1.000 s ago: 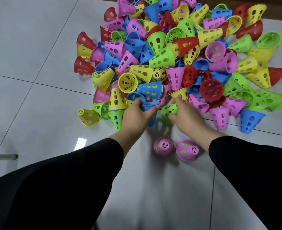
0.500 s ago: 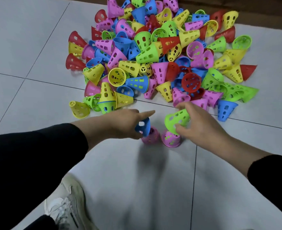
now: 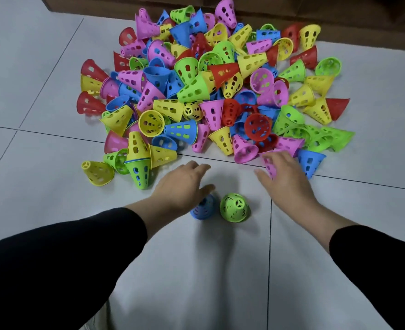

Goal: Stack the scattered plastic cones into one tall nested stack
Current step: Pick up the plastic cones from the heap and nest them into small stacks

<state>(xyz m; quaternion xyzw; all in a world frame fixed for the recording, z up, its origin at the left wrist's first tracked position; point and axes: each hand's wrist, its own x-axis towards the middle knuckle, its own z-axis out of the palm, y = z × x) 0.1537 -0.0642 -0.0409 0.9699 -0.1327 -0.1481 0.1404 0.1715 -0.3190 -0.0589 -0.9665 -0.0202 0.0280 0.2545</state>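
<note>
A big pile of perforated cones (image 3: pixel 196 91) in red, yellow, green, blue and pink covers the white tile floor ahead. Nearer to me two cones stand upright side by side: a blue cone (image 3: pixel 202 208) and a green cone (image 3: pixel 234 207). My left hand (image 3: pixel 182 184) hovers just above the blue cone with fingers spread, holding nothing. My right hand (image 3: pixel 287 179) reaches to the pile's near edge. Its fingers are spread over a pink cone (image 3: pixel 269 164), and the thumb is apart from it.
A yellow cone (image 3: pixel 98 172) lies apart at the pile's left edge, beside a small nested yellow-and-green group (image 3: pixel 138 163). A dark brown base (image 3: pixel 244 5) runs behind the pile. Bare tiles (image 3: pixel 196 270) lie between me and the two standing cones.
Both hands let go of the blue and green cones, which now stand where two pink cones stood. The right hand moved forward to a pink cone at the pile's edge. The left hand lifted.
</note>
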